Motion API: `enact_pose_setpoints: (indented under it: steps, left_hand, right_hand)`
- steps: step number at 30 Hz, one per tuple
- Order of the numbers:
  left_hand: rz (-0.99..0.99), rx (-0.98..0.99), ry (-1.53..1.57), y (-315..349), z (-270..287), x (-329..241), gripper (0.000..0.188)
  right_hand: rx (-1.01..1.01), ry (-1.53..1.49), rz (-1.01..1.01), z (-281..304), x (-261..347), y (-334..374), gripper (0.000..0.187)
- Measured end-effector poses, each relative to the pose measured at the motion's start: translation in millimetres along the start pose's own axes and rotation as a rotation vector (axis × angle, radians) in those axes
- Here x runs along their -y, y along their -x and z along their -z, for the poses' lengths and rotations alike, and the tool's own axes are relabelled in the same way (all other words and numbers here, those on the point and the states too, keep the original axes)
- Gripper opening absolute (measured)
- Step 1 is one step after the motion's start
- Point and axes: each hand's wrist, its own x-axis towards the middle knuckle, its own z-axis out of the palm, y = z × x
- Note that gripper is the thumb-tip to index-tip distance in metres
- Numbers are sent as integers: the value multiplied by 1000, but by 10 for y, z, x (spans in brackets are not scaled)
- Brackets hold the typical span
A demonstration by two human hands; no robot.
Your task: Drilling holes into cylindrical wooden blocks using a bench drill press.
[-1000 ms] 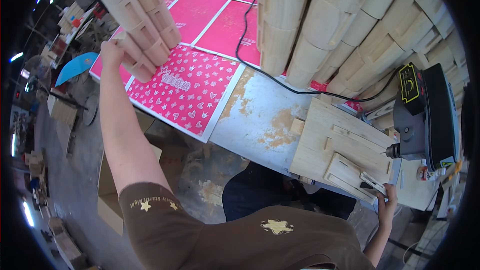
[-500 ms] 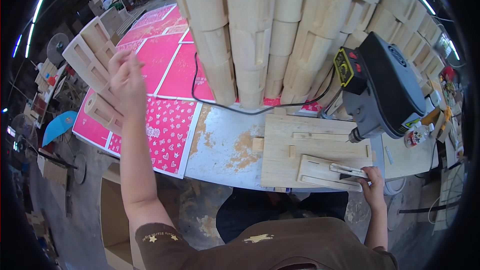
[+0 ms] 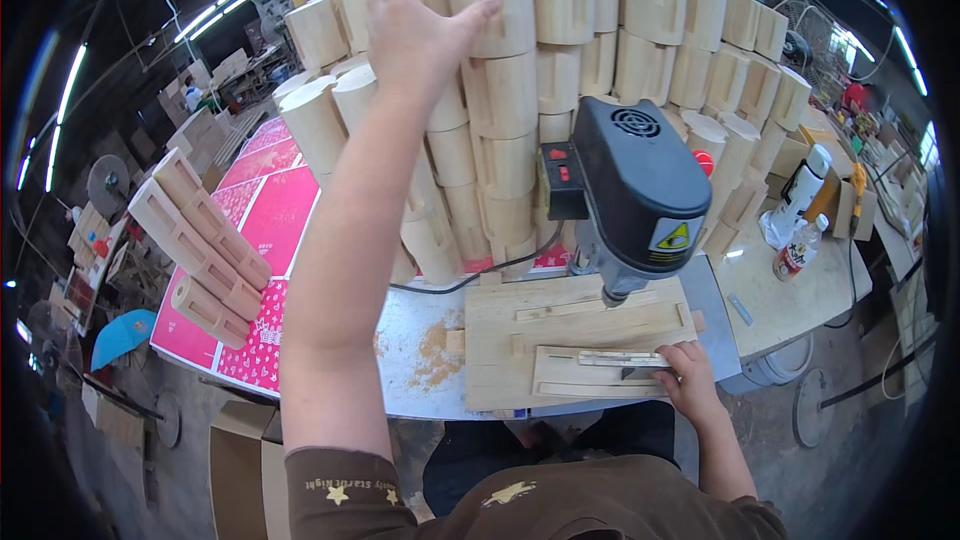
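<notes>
My left hand (image 3: pixel 420 35) is stretched out to the top row of a tall stack of pale wooden cylinders (image 3: pixel 500 90). Its thumb and fingers are spread apart at a block in that row; whether they touch it I cannot tell. Lower right, my right hand (image 3: pixel 690 378) is closed around the end of a small wooden jig (image 3: pixel 560 370) with raised strips and a dark piece near the fingers. The jig lies on a larger wooden board (image 3: pixel 490 340). Above the board hangs the black head of a drill press (image 3: pixel 645 170), its chuck pointing down.
A few slotted wooden cylinders (image 3: pixel 205 250) stand on the pink printed sheets (image 3: pixel 270 210) at left. A black cable (image 3: pixel 440 290) runs before the stack. Sawdust (image 3: pixel 435 355) is scattered beside the board. A bottle (image 3: pixel 800 245) and a white spray can (image 3: pixel 800 185) stand at right.
My left hand has swung from the cylinders at left up to the top of the stack, and its fingers have spread. My right hand stays at the jig. The view has shifted upward.
</notes>
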Motion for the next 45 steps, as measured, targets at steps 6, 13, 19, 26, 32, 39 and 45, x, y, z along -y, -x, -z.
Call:
enact_pose_setpoints:
  steps: [6,13,19,26,32,39,45]
  left_hand:
    - [186,121,-317,126,-387,-402,109]
    - [270,76,-358,179,-506,-553,110]
    - [83,-256,-58,454,-141,-522,102]
    - [58,-81,389,1443,1053,-451,98]
    - [72,594,303,2551,1367,-234,79]
    - [216,1099,246,3155,1176,-225,79]
    - [212,1238,222,3113,989,-257,87]
  right_hand:
    - [-33,-4,35,-3,-26,-39,36]
    - [-72,-25,55,-20,-58,6,37]
    - [-74,-38,64,-17,-41,63,34]
    - [-4,-41,97,-44,-156,17,34]
    - [55,-45,146,-63,-363,-242,31]
    - [184,-118,156,-65,-524,-453,30]
    - [198,-125,157,-26,-501,-414,28]
